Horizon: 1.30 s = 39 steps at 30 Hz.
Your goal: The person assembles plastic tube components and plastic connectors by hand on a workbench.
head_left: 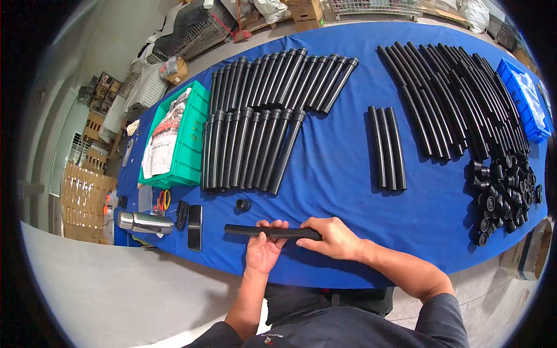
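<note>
Close to the table's front edge, a black tube (242, 230) is held level in both hands. My left hand (266, 250) grips it near the middle from below, thumb in front and fingers behind. My right hand (333, 238) is closed around its right end, hiding most of that end. A single black cap (242, 205) lies on the cloth just beyond the tube's left part. Three plain black tubes (387, 148) lie side by side farther off to the right. Two rows of capped black tubes (255, 151) lie at the left middle of the table.
Many plain tubes (447, 98) fill the far right, with a heap of black caps (502, 194) below them and a blue crate (525, 101) beside. At left stand a green crate (188, 139), a steel flask (145, 223), scissors (165, 200) and a phone (195, 228) on the blue cloth (336, 168).
</note>
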Available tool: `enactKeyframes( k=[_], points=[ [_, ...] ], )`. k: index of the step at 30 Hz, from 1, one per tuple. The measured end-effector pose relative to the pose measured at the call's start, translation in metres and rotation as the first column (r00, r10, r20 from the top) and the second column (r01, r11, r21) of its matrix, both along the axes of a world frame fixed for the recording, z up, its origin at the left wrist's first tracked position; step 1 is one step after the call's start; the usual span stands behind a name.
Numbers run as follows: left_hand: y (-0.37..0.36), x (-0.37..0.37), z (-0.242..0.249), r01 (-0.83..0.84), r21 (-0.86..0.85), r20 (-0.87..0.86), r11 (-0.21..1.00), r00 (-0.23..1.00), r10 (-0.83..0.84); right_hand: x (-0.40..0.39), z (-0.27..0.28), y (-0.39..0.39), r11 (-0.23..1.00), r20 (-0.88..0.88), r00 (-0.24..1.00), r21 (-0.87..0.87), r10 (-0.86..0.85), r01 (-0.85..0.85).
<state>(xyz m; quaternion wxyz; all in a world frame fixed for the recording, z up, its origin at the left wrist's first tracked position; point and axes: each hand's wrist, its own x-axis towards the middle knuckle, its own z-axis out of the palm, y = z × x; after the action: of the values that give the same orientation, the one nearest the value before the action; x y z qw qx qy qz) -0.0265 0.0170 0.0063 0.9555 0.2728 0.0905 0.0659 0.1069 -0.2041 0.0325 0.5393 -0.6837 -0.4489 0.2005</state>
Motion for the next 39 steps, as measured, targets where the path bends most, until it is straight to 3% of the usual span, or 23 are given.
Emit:
enactKeyframes(
  k=[3,4,6,9,10,11,13,14,17,21,22,25,28,30,31,32,37,38,39],
  points=[
    [-0.001,0.0,0.002,-0.028,-0.013,-0.02,1.0,0.999,0.027,-0.006,-0.004,0.003,0.986,0.47,0.872,0.146,-0.136,0.076],
    [0.001,-0.003,0.0,-0.043,-0.013,-0.03,0.999,0.999,0.042,-0.007,-0.003,0.003,0.989,0.451,0.883,0.122,-0.129,0.082],
    [0.001,-0.004,-0.001,-0.06,-0.001,-0.049,0.998,0.997,0.06,-0.004,0.003,0.0,1.0,0.139,0.99,0.002,0.014,-0.015],
    [0.005,-0.004,-0.005,-0.045,-0.008,-0.028,0.999,0.999,0.045,0.007,0.022,-0.003,0.963,-0.379,0.919,-0.19,0.107,-0.19],
    [0.007,-0.004,-0.007,-0.057,0.022,-0.029,0.998,0.998,0.058,-0.001,0.001,0.004,0.999,-0.06,0.998,-0.02,0.027,-0.029],
    [0.005,-0.003,-0.006,-0.066,0.022,-0.035,0.998,0.997,0.067,-0.008,-0.022,0.008,0.981,0.257,0.961,0.182,-0.107,0.06],
    [0.006,-0.003,-0.003,-0.049,0.042,-0.036,0.998,0.998,0.05,-0.011,0.0,-0.002,0.998,0.407,0.913,-0.018,-0.041,0.053],
    [0.008,-0.005,-0.006,-0.044,0.018,-0.028,0.999,0.999,0.044,-0.011,-0.001,-0.002,0.998,0.377,0.924,0.006,-0.054,0.056],
    [0.009,-0.005,-0.008,-0.023,0.003,0.016,1.0,1.0,0.023,0.002,-0.004,0.001,0.977,-0.143,0.978,-0.128,0.152,-0.171],
    [0.005,-0.003,-0.004,-0.032,0.003,-0.004,0.999,0.999,0.032,-0.012,-0.006,0.002,0.991,0.232,0.965,0.084,-0.12,0.103],
    [0.009,-0.004,-0.006,-0.019,-0.009,-0.005,1.0,1.0,0.018,-0.013,-0.006,0.002,0.995,0.3,0.949,0.048,-0.093,0.082],
    [0.013,-0.005,-0.009,-0.001,-0.017,0.022,1.0,1.0,0.002,-0.01,-0.002,0.0,0.988,0.193,0.977,0.143,-0.086,0.059],
    [0.008,-0.004,-0.006,-0.017,0.011,0.022,1.0,1.0,0.016,0.004,0.009,0.0,0.971,-0.327,0.937,-0.156,0.121,-0.18],
    [0.006,-0.003,-0.003,-0.021,0.007,0.003,1.0,1.0,0.021,-0.008,0.003,0.002,0.999,0.086,0.996,-0.031,-0.027,0.03],
    [0.005,-0.003,-0.002,-0.019,-0.009,-0.01,1.0,1.0,0.019,-0.012,0.001,0.002,0.992,0.281,0.952,0.061,-0.124,0.112],
    [0.006,-0.003,-0.001,-0.018,-0.026,-0.024,1.0,1.0,0.017,-0.014,-0.002,0.001,0.992,0.334,0.934,0.075,-0.124,0.105],
    [0.007,-0.005,-0.005,-0.008,0.017,-0.001,1.0,1.0,0.008,-0.008,-0.011,0.003,0.993,0.028,0.999,0.112,-0.027,0.024],
    [0.008,-0.004,-0.006,-0.016,0.037,-0.004,0.999,1.0,0.016,-0.007,-0.013,0.003,0.995,-0.006,1.0,0.103,-0.016,0.016],
    [0.008,-0.003,-0.005,-0.011,0.035,-0.008,0.999,1.0,0.011,-0.008,-0.009,0.003,0.995,0.088,0.994,0.083,-0.059,0.052]
  ],
)
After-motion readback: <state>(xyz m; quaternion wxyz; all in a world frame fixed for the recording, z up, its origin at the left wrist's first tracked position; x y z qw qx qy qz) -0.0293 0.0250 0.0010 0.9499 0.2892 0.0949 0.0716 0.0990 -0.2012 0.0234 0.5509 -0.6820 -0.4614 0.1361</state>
